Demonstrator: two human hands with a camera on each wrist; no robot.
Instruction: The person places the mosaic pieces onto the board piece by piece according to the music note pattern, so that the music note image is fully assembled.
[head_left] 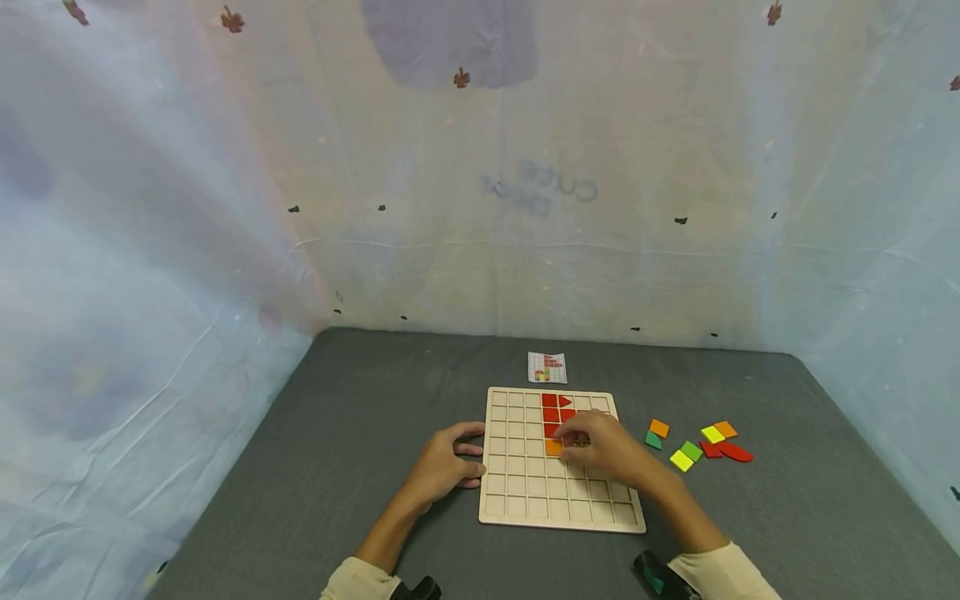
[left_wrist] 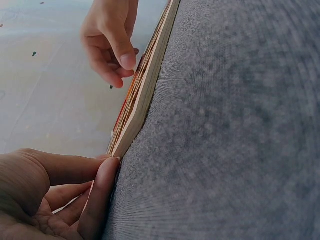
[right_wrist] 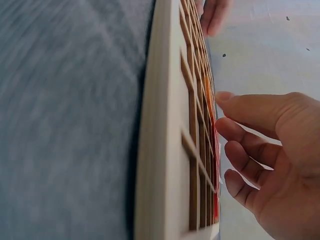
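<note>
A square wooden grid board (head_left: 517, 483) lies on the table. My left hand (head_left: 438, 467) is at its left edge; in the left wrist view the thumb and a finger (left_wrist: 102, 182) pinch the corner. Red tiles (head_left: 550, 401) sit in a column of cells toward the far side, with a red triangular piece (head_left: 565, 402) beside the top one. An orange tile (head_left: 553, 448) fills the cell below them. Over the board, my right hand (head_left: 600, 446) has its fingertips close to the orange tile. Between its thumb and forefinger (right_wrist: 231, 129) a gap shows, with no piece in it.
Right of the board lie loose pieces: an orange square (head_left: 659, 428), a green curved piece (head_left: 653, 440), a red pointed oval (head_left: 735, 452), yellow squares (head_left: 682, 461) and several others. Behind the board is a small printed pattern card (head_left: 547, 367). A draped sheet (head_left: 480, 275) rises behind the table.
</note>
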